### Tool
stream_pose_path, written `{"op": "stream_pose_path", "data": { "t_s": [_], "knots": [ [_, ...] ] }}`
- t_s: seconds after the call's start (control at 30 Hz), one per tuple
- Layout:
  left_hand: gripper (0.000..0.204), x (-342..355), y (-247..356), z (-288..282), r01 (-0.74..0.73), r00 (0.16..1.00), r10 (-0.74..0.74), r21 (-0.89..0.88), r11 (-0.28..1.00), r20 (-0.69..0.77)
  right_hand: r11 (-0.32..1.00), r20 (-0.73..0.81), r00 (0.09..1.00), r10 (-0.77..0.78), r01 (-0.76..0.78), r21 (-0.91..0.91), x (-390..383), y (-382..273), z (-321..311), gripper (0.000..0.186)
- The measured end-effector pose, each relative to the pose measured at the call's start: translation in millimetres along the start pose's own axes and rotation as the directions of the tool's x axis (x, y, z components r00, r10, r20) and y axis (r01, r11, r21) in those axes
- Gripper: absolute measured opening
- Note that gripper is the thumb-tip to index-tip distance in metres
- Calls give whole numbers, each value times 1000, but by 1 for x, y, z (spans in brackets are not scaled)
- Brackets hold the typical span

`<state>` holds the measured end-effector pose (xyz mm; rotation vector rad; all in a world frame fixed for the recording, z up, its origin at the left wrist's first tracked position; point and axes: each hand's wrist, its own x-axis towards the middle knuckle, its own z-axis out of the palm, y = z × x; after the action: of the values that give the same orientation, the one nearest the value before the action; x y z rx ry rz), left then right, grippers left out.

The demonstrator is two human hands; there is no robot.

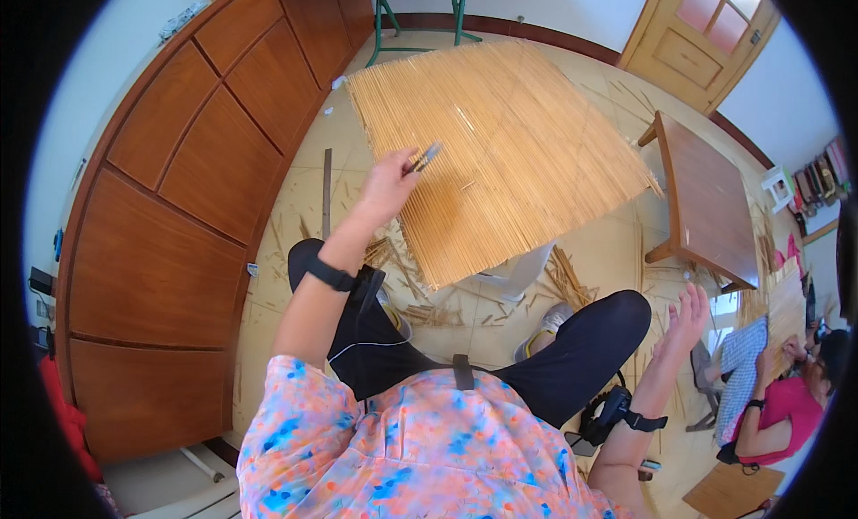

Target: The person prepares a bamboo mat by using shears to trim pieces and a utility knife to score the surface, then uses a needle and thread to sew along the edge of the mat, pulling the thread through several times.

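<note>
A wide mat of thin yellow straw-like stalks [527, 152] lies before me, raised on a white support [523, 273] that it mostly hides. Over the mat's left edge, my left hand [391, 186] is closed around a small knife-like tool [425, 158] with a silvery end; its exact kind is hard to make out. A short loose piece of stalk [469, 185] rests on the mat. My right hand [686, 319] is raised off to the right, beyond my knee, fingers apart and holding nothing.
Cut stalks [570, 276] litter the tiled floor around my feet. Wooden cabinets [161, 278] line the left side. A low brown table [710, 193] stands right of the mat. At the far right, another person [791, 412] in pink holds a smaller stalk panel [786, 300].
</note>
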<state>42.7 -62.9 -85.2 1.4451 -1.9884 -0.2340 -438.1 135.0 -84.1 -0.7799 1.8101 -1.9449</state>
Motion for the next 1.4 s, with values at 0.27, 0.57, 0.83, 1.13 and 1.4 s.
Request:
{"op": "stream_pose_path", "data": {
  "t_s": [0.27,0.57,0.83,1.13,1.4],
  "knots": [
    [29,13,38,-20,346,916,-176,-490,800,360,1000,605,796,17,-14,-10,-89,-23,118,21],
    [17,28,50,37,-122,960,52,246,961,274,995,673,739,27,43,-88,-119,4,136,19],
    [13,30,56,10,-21,887,7,24,999,463,993,628,773,84,-14,-116,-113,-21,128,21],
    [18,-51,110,-51,59,765,278,-494,868,581,883,860,444,-254,468,19,-138,-60,165,17],
    [21,-39,104,-45,-77,721,342,-421,904,603,734,888,295,-352,676,67,-135,-61,184,22]
  ]
}}
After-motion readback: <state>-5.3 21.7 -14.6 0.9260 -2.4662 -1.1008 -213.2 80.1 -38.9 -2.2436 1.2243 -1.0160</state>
